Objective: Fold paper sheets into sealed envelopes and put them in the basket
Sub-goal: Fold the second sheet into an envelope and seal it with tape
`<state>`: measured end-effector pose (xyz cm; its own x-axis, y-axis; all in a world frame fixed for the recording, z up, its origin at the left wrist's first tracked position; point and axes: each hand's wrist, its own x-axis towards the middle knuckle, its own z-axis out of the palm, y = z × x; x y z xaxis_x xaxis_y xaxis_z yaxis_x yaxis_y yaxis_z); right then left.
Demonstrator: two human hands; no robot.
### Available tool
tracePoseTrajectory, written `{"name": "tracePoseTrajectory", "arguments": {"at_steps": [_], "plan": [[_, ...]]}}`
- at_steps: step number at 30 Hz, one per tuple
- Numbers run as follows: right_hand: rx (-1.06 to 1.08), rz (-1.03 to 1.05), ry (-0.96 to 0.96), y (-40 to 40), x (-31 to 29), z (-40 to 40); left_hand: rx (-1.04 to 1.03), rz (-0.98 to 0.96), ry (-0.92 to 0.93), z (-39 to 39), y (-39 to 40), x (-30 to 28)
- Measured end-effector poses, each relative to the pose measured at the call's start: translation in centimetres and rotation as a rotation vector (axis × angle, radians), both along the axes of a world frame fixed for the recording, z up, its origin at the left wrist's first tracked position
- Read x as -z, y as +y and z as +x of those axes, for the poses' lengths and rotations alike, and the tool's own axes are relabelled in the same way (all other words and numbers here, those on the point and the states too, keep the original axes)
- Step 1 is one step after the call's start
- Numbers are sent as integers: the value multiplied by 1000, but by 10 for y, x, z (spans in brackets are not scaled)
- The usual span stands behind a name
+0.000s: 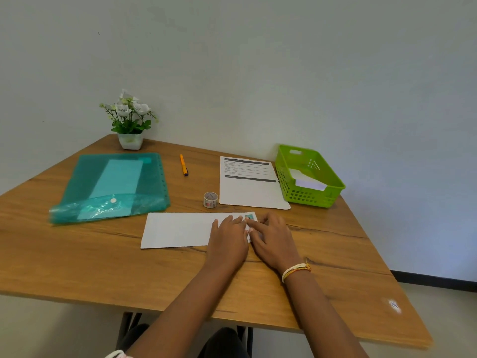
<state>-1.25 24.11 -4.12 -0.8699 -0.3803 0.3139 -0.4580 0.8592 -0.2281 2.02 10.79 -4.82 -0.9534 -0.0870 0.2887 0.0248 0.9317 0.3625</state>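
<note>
— Both forearms are seen nearest the lens, reaching up from the bottom edge; where are the hands set down?

— On the right end of the folded paper [180, 229], which is laid flat on the table [77, 259]. The left hand [228, 240] is spread on the sheet with its fingers [233, 219] straight and pressed down, nothing being gripped. The right hand [273, 239] is placed just beside it, its fingers [254, 229] bent over the paper's right edge, where a patterned strip of tape [249, 217] is stuck; whether that edge is being pinched or only pressed cannot be told.

— How is the sheet's long axis laid?

— Left to right across the table, so most of its length is left uncovered to the left of both hands.

— And the basket?

— The green basket [333, 186] is stood to the right and further back, well apart from the sheet, with white folded paper [307, 180] already held in it. By position the right hand is the nearer one. A carry to the right and away would probably be called for once the sealing is judged finished. The tape roll [211, 200] is kept just behind the sheet.
</note>
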Motion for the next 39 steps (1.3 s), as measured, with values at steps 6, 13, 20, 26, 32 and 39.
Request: {"name": "tracePoseTrajectory", "arguments": {"at_steps": [6,13,20,26,32,39], "plan": [[64,47,-4,-1,-3,3,2,-19,2,0,0,-1],[118,128,17,-5,-1,8,5,-56,-15,0,1,-2],[166,112,1,-8,0,17,17,-50,-21,7,2,-10],[165,110,-97,-6,-5,11,-151,3,14,11,-14,-17],[161,122,-224,-9,-14,-5,-228,-92,-190,13,-52,-30],[280,-70,-50,-15,-7,3,-186,-36,-199,27,-47,-40]]}}
